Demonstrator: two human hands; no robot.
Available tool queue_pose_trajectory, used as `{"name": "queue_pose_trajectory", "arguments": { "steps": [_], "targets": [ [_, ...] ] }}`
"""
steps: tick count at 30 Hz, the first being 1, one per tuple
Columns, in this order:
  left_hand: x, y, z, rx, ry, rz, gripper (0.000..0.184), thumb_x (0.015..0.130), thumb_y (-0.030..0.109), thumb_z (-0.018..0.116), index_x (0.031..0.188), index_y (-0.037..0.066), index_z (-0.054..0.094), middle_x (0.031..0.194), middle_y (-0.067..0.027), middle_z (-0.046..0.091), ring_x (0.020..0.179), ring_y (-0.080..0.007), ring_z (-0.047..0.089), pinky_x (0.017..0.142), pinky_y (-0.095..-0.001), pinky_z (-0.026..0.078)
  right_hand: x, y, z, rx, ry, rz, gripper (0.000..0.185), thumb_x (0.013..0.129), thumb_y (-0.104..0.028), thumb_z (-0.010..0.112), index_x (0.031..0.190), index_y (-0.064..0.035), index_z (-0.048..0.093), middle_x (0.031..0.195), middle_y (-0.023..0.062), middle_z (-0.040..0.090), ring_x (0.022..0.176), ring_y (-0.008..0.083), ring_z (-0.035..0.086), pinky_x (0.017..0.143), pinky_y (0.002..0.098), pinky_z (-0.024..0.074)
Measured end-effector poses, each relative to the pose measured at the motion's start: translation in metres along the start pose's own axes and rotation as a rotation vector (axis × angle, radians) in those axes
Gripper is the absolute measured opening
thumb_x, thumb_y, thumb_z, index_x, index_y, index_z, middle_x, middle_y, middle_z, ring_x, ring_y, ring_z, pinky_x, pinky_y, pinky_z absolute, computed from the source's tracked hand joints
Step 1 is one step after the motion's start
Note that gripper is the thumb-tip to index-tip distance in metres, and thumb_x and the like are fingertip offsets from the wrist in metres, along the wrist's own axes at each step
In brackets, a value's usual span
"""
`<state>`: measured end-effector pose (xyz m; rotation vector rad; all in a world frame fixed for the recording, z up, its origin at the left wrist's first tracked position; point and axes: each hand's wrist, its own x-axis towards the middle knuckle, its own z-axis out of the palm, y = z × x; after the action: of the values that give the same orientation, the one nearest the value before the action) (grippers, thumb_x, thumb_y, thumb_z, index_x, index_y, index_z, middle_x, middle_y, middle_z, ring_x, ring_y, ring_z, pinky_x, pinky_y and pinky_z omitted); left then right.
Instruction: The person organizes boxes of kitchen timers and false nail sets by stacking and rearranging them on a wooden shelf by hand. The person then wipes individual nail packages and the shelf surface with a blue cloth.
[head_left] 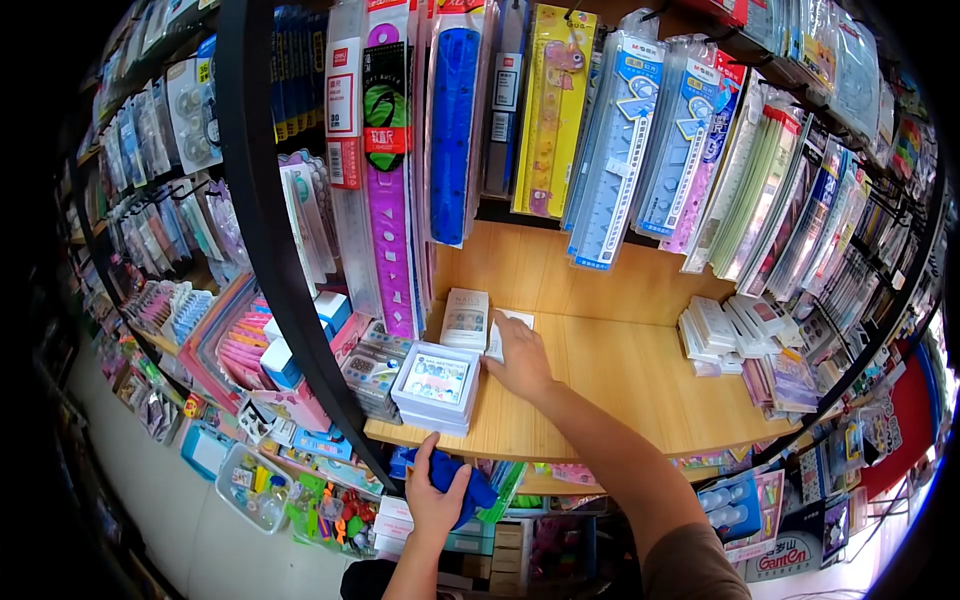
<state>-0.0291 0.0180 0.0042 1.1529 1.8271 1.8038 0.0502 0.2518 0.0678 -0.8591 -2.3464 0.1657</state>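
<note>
My left hand (433,500), low in front of the shelf's edge, is closed around a blue cloth (474,498) that bunches out past my fingers. On the wooden shelf (610,370), my right hand (520,357) is closed over a white packet (496,340), its far fingers partly hidden. Touching or close beside that packet is a pack of nail stickers (465,318) with "NAILS" printed on it. Nearer me stands a stack of white boxes (437,384), the top one showing a picture label. Clear cases (373,375) are stacked to its left.
Packaged rulers (455,135) hang low over the back of the shelf. White boxes and packets (735,330) are heaped at its right end. A black upright post (290,250) stands at the left. Below are a plastic bin (252,485) and colourful toys (335,515).
</note>
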Motion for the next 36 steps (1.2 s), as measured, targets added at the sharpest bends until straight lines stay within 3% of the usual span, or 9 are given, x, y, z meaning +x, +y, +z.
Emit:
{"name": "queue_pose_trajectory", "arguments": {
  "steps": [6,15,19,20,21,23,30,32,36],
  "targets": [
    [-0.001,-0.006,0.002,0.053,0.02,0.061,0.063,0.072,0.016,0.075,0.129,0.006,0.049,0.106,-0.0173,0.062,0.094,-0.0283,0.06,0.085,-0.0351,0.046,-0.008,0.033,0.014,0.1,-0.026,0.126,0.07,0.079,-0.026,0.069,0.132,0.0024,0.034,0.125,0.0229,0.048,0.115,0.0359,0.047,0.097,0.0413,0.0373],
    [-0.001,0.006,0.005,0.019,0.026,0.055,0.061,0.073,0.009,0.072,0.128,0.004,0.048,0.098,-0.0129,0.062,0.089,-0.0219,0.059,0.084,-0.0322,0.046,-0.008,0.05,-0.004,0.266,-0.051,-0.028,0.056,0.076,-0.015,0.072,0.118,0.0045,0.039,0.101,0.0187,0.05,0.094,0.0345,0.05,0.084,0.0403,0.0429],
    [-0.002,0.013,0.003,0.02,0.014,0.04,0.059,0.073,0.006,0.071,0.128,0.003,0.048,0.101,-0.0122,0.061,0.091,-0.0207,0.057,0.087,-0.0318,0.044,-0.006,0.046,-0.011,0.25,-0.097,0.077,0.057,0.078,-0.015,0.071,0.12,0.0049,0.039,0.11,0.0194,0.05,0.102,0.0345,0.051,0.088,0.0395,0.043],
    [0.0,0.003,0.005,0.096,0.064,0.129,0.062,0.072,0.012,0.075,0.128,0.005,0.049,0.1,-0.0154,0.061,0.089,-0.0265,0.059,0.082,-0.0351,0.046,-0.006,0.045,-0.012,0.253,-0.095,0.094,0.057,0.078,-0.016,0.07,0.121,0.005,0.039,0.113,0.0194,0.049,0.104,0.0345,0.051,0.09,0.0392,0.0428],
    [-0.001,0.004,0.005,0.04,0.034,0.063,0.062,0.071,0.011,0.075,0.127,0.005,0.049,0.102,-0.0165,0.06,0.09,-0.0275,0.058,0.084,-0.0357,0.045,-0.007,0.045,-0.014,0.255,-0.091,0.112,0.057,0.079,-0.016,0.07,0.122,0.0052,0.038,0.116,0.0195,0.049,0.106,0.0345,0.05,0.091,0.039,0.0427],
    [-0.001,0.005,0.006,0.035,0.035,0.07,0.058,0.073,0.004,0.069,0.128,0.004,0.048,0.105,-0.0109,0.058,0.091,-0.0199,0.054,0.087,-0.0312,0.043,-0.009,0.06,-0.009,0.226,-0.122,0.112,0.061,0.08,-0.017,0.069,0.126,0.0053,0.036,0.12,0.0197,0.048,0.11,0.034,0.05,0.093,0.039,0.0422],
    [-0.002,0.005,0.005,-0.042,0.001,0.034,0.059,0.074,0.002,0.067,0.129,0.005,0.047,0.101,-0.0099,0.058,0.088,-0.0179,0.054,0.084,-0.0305,0.044,-0.022,0.091,-0.033,0.061,-0.159,0.142,0.068,0.081,-0.026,0.068,0.133,0.0029,0.034,0.124,0.0198,0.047,0.113,0.0347,0.048,0.099,0.0405,0.0367],
    [-0.003,0.01,0.005,-0.041,-0.015,0.022,0.058,0.076,0.001,0.066,0.13,0.005,0.046,0.107,-0.0113,0.057,0.093,-0.0183,0.054,0.087,-0.0306,0.044,-0.028,0.092,-0.039,-0.043,-0.116,0.13,0.067,0.081,-0.03,0.066,0.132,0.0015,0.036,0.126,0.0189,0.047,0.116,0.0363,0.046,0.1,0.043,0.034],
    [-0.002,0.008,0.009,-0.003,0.059,0.134,0.059,0.074,0.005,0.07,0.128,0.004,0.047,0.095,-0.0116,0.06,0.083,-0.0203,0.056,0.081,-0.032,0.045,-0.03,0.103,-0.071,-0.244,0.125,0.074,0.065,0.082,-0.035,0.063,0.131,-0.0009,0.039,0.133,0.0187,0.043,0.125,0.0383,0.038,0.103,0.0479,0.0295]
  ]
}}
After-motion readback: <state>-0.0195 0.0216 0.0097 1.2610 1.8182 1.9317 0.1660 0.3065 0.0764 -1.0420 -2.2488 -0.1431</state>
